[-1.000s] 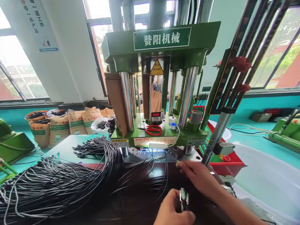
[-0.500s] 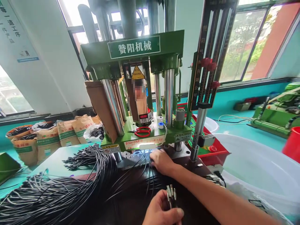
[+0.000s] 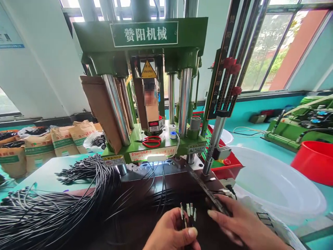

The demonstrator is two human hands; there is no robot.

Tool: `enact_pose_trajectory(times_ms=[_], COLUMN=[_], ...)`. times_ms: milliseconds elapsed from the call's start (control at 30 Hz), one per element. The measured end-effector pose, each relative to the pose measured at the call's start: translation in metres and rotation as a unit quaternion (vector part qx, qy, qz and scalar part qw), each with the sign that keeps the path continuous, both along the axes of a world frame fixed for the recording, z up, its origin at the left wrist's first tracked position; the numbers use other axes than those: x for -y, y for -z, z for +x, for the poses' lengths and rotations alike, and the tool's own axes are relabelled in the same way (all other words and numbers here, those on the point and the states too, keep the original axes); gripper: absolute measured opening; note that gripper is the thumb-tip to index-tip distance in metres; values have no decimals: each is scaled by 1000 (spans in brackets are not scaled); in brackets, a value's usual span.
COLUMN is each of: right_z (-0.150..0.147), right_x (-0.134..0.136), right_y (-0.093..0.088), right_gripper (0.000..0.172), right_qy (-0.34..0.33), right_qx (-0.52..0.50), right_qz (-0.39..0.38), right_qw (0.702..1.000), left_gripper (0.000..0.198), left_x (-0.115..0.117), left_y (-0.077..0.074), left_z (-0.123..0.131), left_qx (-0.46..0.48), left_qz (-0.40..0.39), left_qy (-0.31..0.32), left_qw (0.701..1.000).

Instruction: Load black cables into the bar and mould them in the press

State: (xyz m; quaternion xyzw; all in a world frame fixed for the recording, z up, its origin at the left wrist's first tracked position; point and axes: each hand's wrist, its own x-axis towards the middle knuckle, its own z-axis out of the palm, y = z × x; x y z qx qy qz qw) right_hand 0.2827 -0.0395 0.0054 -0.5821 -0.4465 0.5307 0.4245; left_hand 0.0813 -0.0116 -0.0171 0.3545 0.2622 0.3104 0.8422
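Observation:
My left hand, low in the middle, is closed around several cable ends with silvery metal plugs pointing up. To its right, my right hand is wrapped round the near end of a long dark metal bar. The bar slants up and away to the press's lower bed, its far end close to a small dark block. Ahead stands a green press. Thin black cables hang from under its plate onto the dark tabletop.
A large pile of black cables covers the left side. Red-handled scissors lie on the press plate. A white tub and red tub stand at right. Paper sacks line the back left. A metal post rises right of the press.
My right hand has drawn back from under the press plate and now grips the dark bar. My left hand keeps its plugs. The view has shifted slightly right and down.

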Motion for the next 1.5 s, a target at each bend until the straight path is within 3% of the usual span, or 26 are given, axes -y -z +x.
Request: enact_pose_trajectory(times_ms=[67, 233, 400, 567, 800, 900, 967, 1033, 1100, 1133, 1233, 1300, 1400, 1500], right_z=[-12, -31, -33, -35, -29, -28, -28, -29, -29, -28, -25, -24, -27, -32], right_x=[12, 12, 7, 4, -1, -1, -1, 1, 3, 4, 5, 6, 7, 9], right_y=[8, 16, 12, -2, 1, 5, 6, 6, 4, 4, 3, 5, 9, 13], right_gripper=[37, 34, 32, 23, 23, 29, 30, 32, 35, 36, 40, 40, 42, 45], right_qy=[-18, -23, 39, 41, 26, 52, 53, 46, 40, 42, 47, 45, 47, 49], right_qx=[-76, -116, -23, 104, 106, 86, 66, 40, 6, -11, -45, -57, -64, -53], right_qz=[7, 56, 83, 148, 121, 108, 100, 83, 62, 53, 42, 47, 47, 43], right_qw=[997, 991, 996, 983, 987, 989, 991, 995, 997, 998, 997, 996, 996, 996], left_gripper=[47, 41, 37, 50, 43, 45, 39, 28, 20, 19, 14, 13, 35, 54], left_x=[0, -1, 1, 3, 4, 3, 5, 8, 12, 13, 15, 14, 11, 9], left_y=[1, 7, 5, -4, -4, -6, -8, -11, -12, -12, -7, -2, 5, 8], left_z=[1, 1, 2, 2, 2, 5, 10, 15, 19, 20, 18, 17, 17, 19], left_qx=[9, 13, -6, -71, -34, -97, -211, -332, -398, -406, -378, -321, -196, -152], left_qz=[-6, -46, -67, 15, 0, 56, 154, 255, 312, 323, 323, 280, 137, 63], left_qy=[20, 50, 33, 65, 51, 60, 37, -10, -33, -33, -33, -43, -8, 20], left_qw=[1000, 998, 997, 995, 998, 992, 965, 908, 862, 854, 867, 904, 971, 986])
